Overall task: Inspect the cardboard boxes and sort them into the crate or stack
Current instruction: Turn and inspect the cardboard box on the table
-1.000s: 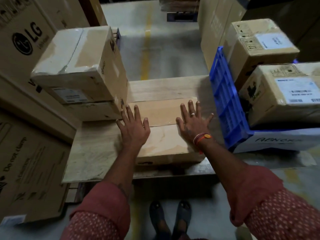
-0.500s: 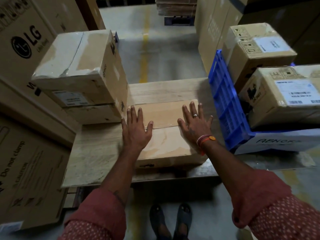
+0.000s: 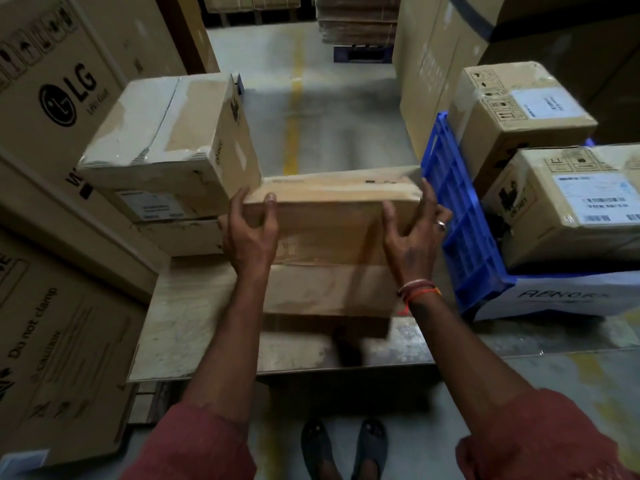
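Nearest the camera, the left hand (image 3: pixel 250 233) and right hand (image 3: pixel 412 233) gripped opposite ends of the flat cardboard box (image 3: pixel 329 244), fingers curled over its edges, holding it tilted above the wooden table (image 3: pixel 194 323). Beyond, the stack (image 3: pixel 173 140) stood left and the blue crate (image 3: pixel 457 216), holding boxes, right.

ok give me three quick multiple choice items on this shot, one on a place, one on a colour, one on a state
1. Where is the crate?
A. right of the held box
B. left of it
C. behind the stack

2. What colour is the crate?
A. red
B. blue
C. green

3. What state is the held box in?
A. lying flat, untouched
B. tilted up, gripped at both ends
C. inside the crate

Answers: 1 A, it stands beside the right hand. 2 B, blue lattice wall. 3 B, the left hand and right hand clasp its ends, far edge raised.
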The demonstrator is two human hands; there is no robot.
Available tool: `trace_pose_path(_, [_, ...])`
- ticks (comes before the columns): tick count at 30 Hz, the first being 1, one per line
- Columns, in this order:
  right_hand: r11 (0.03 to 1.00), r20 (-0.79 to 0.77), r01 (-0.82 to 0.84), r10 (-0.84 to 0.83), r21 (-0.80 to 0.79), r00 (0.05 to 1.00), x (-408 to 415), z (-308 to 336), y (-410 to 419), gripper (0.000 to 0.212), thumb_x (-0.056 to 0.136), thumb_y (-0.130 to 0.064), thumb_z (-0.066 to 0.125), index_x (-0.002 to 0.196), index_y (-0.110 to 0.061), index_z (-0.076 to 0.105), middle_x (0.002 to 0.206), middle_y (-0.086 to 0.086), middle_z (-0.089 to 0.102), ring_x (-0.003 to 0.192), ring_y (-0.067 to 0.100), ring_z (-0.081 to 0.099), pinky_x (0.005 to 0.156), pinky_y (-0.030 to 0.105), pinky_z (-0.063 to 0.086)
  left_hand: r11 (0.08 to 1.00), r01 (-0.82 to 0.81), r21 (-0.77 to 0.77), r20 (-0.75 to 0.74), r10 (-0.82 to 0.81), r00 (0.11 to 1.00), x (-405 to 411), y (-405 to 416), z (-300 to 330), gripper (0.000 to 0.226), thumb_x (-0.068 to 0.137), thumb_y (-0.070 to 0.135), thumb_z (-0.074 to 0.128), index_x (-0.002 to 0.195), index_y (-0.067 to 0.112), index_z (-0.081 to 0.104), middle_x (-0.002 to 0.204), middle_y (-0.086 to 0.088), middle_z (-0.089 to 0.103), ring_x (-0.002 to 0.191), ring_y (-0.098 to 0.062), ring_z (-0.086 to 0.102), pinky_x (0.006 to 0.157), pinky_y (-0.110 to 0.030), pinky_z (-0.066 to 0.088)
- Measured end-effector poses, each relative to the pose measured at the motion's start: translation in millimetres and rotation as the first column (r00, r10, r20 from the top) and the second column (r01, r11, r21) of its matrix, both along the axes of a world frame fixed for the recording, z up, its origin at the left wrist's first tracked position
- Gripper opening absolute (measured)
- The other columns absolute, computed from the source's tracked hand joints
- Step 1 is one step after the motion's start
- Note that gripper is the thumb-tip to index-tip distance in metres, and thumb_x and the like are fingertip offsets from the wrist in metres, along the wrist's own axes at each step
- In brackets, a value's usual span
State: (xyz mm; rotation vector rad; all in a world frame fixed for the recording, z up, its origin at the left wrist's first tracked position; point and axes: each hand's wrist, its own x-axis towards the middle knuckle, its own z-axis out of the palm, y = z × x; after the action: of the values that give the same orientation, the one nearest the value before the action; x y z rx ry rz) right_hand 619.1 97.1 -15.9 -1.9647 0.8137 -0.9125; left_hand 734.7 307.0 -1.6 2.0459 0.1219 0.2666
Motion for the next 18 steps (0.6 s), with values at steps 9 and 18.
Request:
trace_pose_path(9, [0.999,-0.111,-0.040,0.041,0.008,0.993,-58.6,-27.6,13.6,0.039,0.101,-0.055,0.050,0.122,-0.023,0.052,0.124,-0.001,0.034,0.111,0.026,0.053,0.090,0.054,0.055,1.000,0.016,-0.024,0.047,-0.015,0.999,-59.0,15.7,-38.3,0.042,0.091,0.045,0.071,0.121,0.023,0.051,0.128,-0.003,0.057,0.115,-0.023,0.059,0.087,-0.034,0.049])
trace_pose_path(18, [0.735,-0.707,-0.572,0.183,-0.363,0.683,16.4,12.6,18.3,0.067,0.104,-0.062,0.015,0.164,-0.033,0.017,0.174,0.001,0.009,0.161,0.022,0.004,0.117,0.076,-0.003,0.677,0.304,0.670,0.038,-0.441,0.897,-33.9,-38.9,8.9,0.079,0.084,0.030,0.044,0.162,0.022,0.031,0.172,-0.011,0.019,0.161,-0.031,0.008,0.126,-0.060,0.005])
